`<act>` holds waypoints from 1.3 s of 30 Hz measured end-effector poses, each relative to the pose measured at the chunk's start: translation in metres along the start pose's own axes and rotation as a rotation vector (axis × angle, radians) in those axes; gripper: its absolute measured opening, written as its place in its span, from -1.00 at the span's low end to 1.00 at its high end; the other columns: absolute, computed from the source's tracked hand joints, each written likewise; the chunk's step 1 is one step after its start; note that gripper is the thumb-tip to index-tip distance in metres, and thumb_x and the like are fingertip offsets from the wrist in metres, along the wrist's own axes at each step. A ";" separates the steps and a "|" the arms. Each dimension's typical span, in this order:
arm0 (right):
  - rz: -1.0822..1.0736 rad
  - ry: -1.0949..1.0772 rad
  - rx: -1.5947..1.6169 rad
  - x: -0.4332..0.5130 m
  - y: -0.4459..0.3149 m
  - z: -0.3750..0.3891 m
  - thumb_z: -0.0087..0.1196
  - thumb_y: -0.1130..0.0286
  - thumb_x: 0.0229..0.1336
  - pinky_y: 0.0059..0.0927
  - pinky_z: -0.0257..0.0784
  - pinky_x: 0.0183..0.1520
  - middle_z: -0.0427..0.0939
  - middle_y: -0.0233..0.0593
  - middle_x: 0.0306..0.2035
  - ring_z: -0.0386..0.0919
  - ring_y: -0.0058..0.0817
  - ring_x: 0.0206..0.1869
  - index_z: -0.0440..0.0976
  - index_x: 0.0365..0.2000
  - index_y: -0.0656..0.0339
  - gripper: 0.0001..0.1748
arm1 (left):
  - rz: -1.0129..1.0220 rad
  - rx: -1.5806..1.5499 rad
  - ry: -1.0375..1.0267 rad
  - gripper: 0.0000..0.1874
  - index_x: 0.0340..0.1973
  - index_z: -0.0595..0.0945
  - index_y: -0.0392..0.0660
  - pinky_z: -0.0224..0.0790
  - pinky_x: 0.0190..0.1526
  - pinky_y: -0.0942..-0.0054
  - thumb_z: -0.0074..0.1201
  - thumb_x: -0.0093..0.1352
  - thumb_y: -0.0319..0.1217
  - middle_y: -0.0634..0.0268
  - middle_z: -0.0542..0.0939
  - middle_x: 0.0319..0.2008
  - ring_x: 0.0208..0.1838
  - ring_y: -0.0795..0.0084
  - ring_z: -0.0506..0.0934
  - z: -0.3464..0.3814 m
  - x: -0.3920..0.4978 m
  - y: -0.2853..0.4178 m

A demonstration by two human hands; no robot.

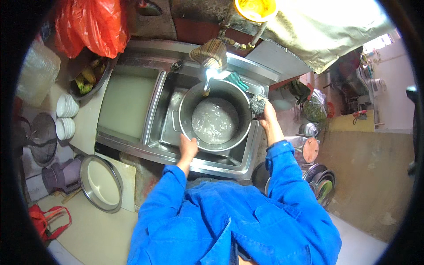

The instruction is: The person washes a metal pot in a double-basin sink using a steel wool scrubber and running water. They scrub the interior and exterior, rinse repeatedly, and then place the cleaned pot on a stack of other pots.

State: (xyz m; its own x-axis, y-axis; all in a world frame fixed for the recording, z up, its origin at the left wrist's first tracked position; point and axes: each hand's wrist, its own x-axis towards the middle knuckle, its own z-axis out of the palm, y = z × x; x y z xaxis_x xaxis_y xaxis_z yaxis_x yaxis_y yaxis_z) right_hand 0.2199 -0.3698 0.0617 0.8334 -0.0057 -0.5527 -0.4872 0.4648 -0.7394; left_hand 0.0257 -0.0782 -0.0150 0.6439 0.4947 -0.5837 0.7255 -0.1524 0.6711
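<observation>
A large round metal pot (216, 145) stands in the right basin of a stainless steel sink (198, 163), with some water (215, 121) on its bottom. The faucet spout (206, 89) hangs over the pot's far left part. My left hand (188, 148) grips the pot's near left rim. In my right hand (267, 116), beside the pot's right rim, is a dark scouring pad (258, 104). A green cloth (237, 81) lies behind the pot at the basin's back edge.
Cloudy water (127, 99) fills the left basin. Stacked white bowls (65, 128) and a basin of produce (87, 78) stand left of the sink. A metal bowl with pale liquid (101, 183) is at the lower left. A red plastic bag (92, 28) hangs at the upper left.
</observation>
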 end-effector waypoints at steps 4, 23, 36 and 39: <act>0.145 -0.206 0.083 -0.054 -0.022 0.032 0.15 0.31 0.29 -0.29 0.63 -0.12 0.68 -0.29 -0.26 0.66 -0.40 -0.25 0.59 -0.16 0.16 -0.81 | 0.263 0.111 0.187 -0.44 0.23 0.28 -0.34 0.43 0.11 -0.09 0.08 0.35 -0.48 -0.35 0.63 -0.10 0.01 -0.33 0.63 -0.062 0.020 0.033; -0.177 -0.533 0.240 -0.181 -0.113 0.191 -0.07 0.14 0.34 -0.25 0.43 -0.19 0.63 -0.11 -0.07 0.56 -0.21 -0.10 0.53 -0.03 0.17 -0.61 | 0.031 -0.229 -0.499 -0.35 0.30 0.54 -0.24 0.05 -0.72 0.42 0.04 0.23 -0.56 0.22 0.58 -0.49 -0.74 0.54 0.27 -0.109 0.011 0.086; -0.046 -0.276 -0.068 -0.142 -0.048 0.201 -0.02 0.23 0.36 -0.36 0.42 -0.45 0.66 -0.26 -0.29 0.61 -0.38 -0.34 0.55 -0.18 0.14 -0.76 | -0.356 -0.513 -0.875 -0.32 0.44 0.45 0.04 0.08 -0.68 0.43 -0.03 0.36 -0.56 0.36 0.57 -0.41 -0.64 0.53 0.37 0.031 -0.007 -0.040; -0.024 -0.251 -0.098 -0.135 -0.041 0.199 -0.01 0.23 0.35 -0.32 0.44 -0.46 0.67 -0.24 -0.30 0.63 -0.35 -0.35 0.56 -0.20 0.14 -0.75 | -0.378 -0.414 -0.860 -0.31 0.43 0.46 0.08 0.03 -0.71 0.44 -0.03 0.35 -0.56 0.35 0.51 -0.49 -0.69 0.53 0.31 0.034 -0.006 -0.041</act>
State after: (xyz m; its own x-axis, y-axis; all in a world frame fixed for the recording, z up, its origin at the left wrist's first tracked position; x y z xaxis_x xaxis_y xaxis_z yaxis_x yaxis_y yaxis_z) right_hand 0.1793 -0.2121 0.2435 0.8777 0.2098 -0.4309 -0.4793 0.3796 -0.7913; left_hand 0.0006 -0.1043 -0.0545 0.4648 -0.3563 -0.8106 0.8813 0.2739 0.3850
